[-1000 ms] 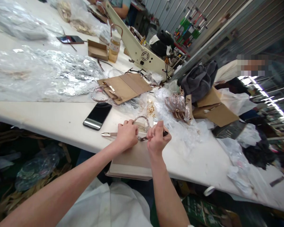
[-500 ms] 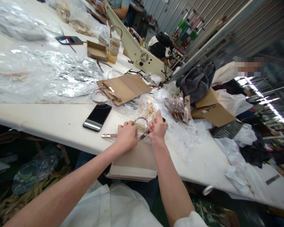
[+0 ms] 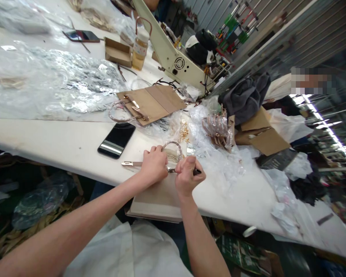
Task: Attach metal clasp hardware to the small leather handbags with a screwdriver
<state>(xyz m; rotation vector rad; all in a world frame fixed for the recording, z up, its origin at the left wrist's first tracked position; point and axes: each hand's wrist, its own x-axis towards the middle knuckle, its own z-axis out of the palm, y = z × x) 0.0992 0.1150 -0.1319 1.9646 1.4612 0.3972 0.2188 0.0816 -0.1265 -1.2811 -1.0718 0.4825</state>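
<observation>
Gripping dark-ended object (image 3: 197,172), mostly hidden

Saw a white table (image 3: 57,137) slanting across the view, with a beige panel (image 3: 158,204) at its near edge and a black phone (image 3: 115,140) to the left. Noted clear plastic (image 3: 29,92) and silvery wrapping (image 3: 88,86) on the left, a tan bag (image 3: 157,100) near the middle, and plastic sheeting (image 3: 222,169) to the right. Found farther back a second phone (image 3: 88,36), an open cardboard box (image 3: 118,57), a lidded bottle (image 3: 140,50) just beside it, and a cream machine (image 3: 173,61).
</observation>
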